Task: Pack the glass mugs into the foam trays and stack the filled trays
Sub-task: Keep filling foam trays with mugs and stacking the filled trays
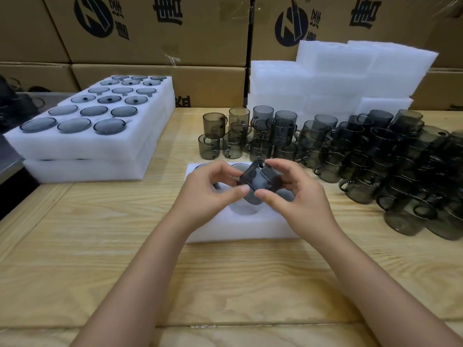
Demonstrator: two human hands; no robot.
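Mug (259, 181), smoky glass, sits tilted in the pinch of both hands, left hand (208, 194) and right hand (295, 194), just above the near tray (238, 229) on the table (175, 271). The hands hide most of that tray's pockets, and the mug's handle is hard to make out. Two filled trays (100, 146) are stacked far left. Loose mugs (350, 151) crowd the right, cut off at the edge, with foam (338, 76) behind them.

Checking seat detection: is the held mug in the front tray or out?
Out. The left hand and right hand hold the mug tilted above the foam tray, not seated in a cavity.
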